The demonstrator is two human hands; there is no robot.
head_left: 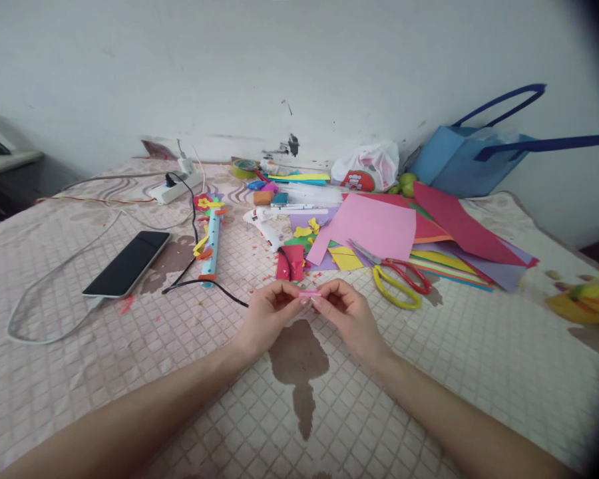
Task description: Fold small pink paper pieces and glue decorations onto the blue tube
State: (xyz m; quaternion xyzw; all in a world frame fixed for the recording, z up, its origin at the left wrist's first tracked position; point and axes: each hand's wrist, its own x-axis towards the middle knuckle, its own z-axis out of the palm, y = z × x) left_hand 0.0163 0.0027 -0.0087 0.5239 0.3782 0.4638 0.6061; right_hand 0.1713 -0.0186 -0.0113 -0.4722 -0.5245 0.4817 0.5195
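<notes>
Both hands meet over the middle of the table, pinching a small pink strip (309, 293) that looks like folded or rolled craft foam or paper. My left hand (275, 309) grips its left end between thumb and fingers. At the other end, my right hand (348, 314) is closed in the same way. Just beyond the fingers lies a red square piece (290, 261). Scissors (398, 287) with one yellow and one red handle rest to the right of my right hand. A larger pink sheet (374, 223) lies behind them, with a strip-shaped part at its left.
A white glue gun (267, 229) with a black cord lies behind my left hand. Further left are a decorated light-blue stick (211, 246), a phone (128, 263) on a cable and a power strip (177, 188). Coloured sheets (472, 229) and a blue bag (464, 163) occupy the right.
</notes>
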